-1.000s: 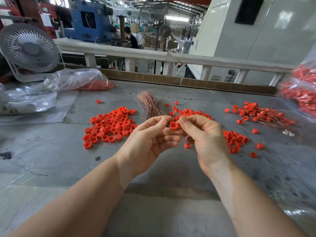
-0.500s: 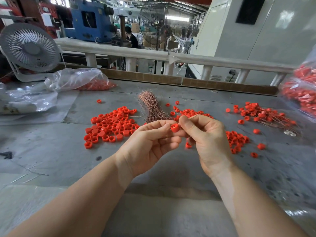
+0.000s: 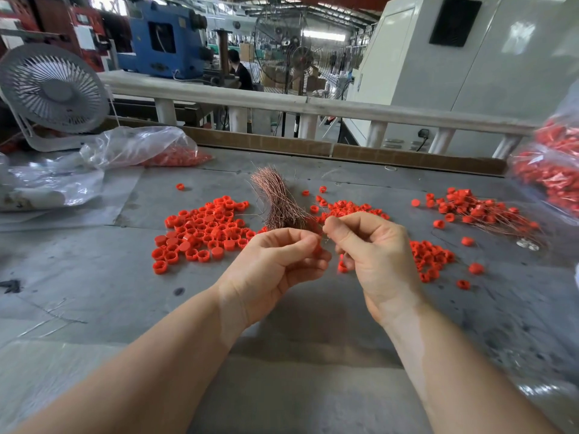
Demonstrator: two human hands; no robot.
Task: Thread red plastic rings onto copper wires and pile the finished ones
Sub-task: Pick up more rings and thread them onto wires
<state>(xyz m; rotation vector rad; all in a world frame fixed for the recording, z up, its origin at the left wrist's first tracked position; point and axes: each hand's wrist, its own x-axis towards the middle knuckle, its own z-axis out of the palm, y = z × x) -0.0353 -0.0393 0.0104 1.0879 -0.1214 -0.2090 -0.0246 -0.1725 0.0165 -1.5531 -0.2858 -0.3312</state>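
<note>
The left hand [image 3: 275,261] and the right hand [image 3: 372,245] were pressed together a moment ago, with one red ring [image 3: 317,249] pinched in plain sight between them. Now a small gap is seen between the two hands. The ring is kept in the curled fingertips of the left hand, and only a sliver of red is shown there. The right hand's thumb and finger are pinched tight, and a very thin copper wire [image 3: 326,236] seems to be held there, running toward the ring. It is likely that the wire is being pulled through the ring, so this piece may soon be ready for the pile.

To the left of the hands, a heap of loose rings [image 3: 203,230] is spread on the tabletop [image 3: 94,292]. Just behind the hands, a bundle of copper wires [image 3: 279,198] is laid. To the right and well apart, the finished pile [image 3: 479,211] is seen.

The ring's hole is hidden by fingers. The wire is too thin to follow. A second ring [image 3: 342,267] is peeking out under the right hand; whether it is held cannot be told. A bag of red parts [image 3: 551,170] is cut off at the right edge.
</note>
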